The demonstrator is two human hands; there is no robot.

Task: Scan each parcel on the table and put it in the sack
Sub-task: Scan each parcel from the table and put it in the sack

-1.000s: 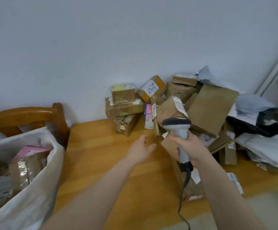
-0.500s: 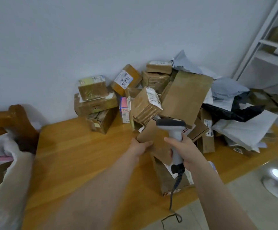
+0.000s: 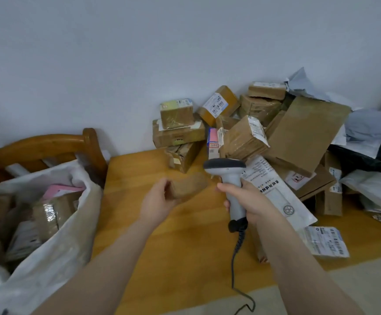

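Fingers of L hand (image 3: 156,202) grip brown parcel (image 3: 189,185), R hand (image 3: 251,201) grips scanner (image 3: 230,176); sack (image 3: 55,258) holds boxes (image 3: 48,214).

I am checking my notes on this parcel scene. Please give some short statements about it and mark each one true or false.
1. The right hand grips the scanner. True.
2. The left hand holds nothing. False: it holds a small brown parcel.
3. The sack holds no parcels. False: several lie in it.
4. A cable hangs from the scanner. True.
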